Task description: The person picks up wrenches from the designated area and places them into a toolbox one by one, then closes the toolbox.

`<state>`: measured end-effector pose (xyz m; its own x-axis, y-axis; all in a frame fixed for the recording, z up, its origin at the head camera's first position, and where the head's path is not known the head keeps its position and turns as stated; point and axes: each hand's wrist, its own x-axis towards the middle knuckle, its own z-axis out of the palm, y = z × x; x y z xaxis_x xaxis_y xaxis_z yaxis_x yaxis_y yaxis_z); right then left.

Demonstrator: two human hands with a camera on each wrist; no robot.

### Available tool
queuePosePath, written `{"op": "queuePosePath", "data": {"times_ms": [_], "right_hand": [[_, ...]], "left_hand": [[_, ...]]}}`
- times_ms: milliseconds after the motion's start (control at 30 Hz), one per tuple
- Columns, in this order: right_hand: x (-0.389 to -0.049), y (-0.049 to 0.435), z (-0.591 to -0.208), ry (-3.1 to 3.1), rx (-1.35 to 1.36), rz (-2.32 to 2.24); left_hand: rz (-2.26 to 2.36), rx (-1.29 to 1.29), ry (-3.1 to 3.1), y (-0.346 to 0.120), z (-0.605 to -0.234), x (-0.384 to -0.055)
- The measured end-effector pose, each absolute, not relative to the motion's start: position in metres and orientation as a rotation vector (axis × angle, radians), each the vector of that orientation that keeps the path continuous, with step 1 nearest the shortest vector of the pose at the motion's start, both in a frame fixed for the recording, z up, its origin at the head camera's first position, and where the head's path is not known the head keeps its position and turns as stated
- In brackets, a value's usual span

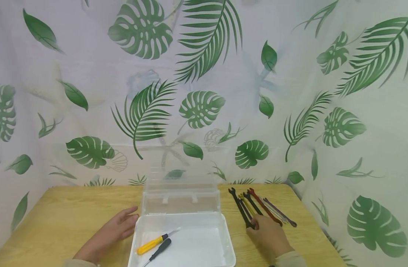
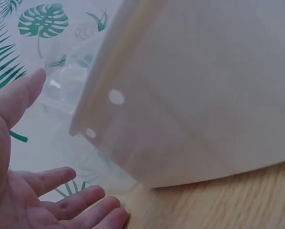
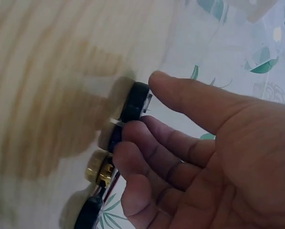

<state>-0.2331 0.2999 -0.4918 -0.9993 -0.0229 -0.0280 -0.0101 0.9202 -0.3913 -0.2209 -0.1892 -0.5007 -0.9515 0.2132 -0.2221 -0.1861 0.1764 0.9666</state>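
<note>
On the right of a wood-grain table (image 1: 73, 207), one long black metal wrench (image 1: 240, 207) lies leftmost beside yellow, black, red and purple wrenches (image 1: 253, 202). The right hand (image 1: 269, 233) has bent fingers at its near end; whether they grip, I cannot tell. Beside a white plastic box (image 1: 204, 239), the left hand (image 1: 117, 227) has relaxed, spread fingers.

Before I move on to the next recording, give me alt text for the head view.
A person's right hand is at the near ends of several wrenches on a wooden table. The left hand is beside an open white box containing a yellow screwdriver and a black screwdriver. Behind is a leaf-patterned backdrop.
</note>
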Motion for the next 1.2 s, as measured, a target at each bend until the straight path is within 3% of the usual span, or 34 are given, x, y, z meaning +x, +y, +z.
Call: {"op": "queuePosePath", "data": {"times_ms": [1200], "right_hand": [[-0.235, 0.294, -0.501, 3.079, -0.066, -0.559]], "left_hand": [[1.721, -0.112, 2.240, -0.170, -0.502, -0.228]]}}
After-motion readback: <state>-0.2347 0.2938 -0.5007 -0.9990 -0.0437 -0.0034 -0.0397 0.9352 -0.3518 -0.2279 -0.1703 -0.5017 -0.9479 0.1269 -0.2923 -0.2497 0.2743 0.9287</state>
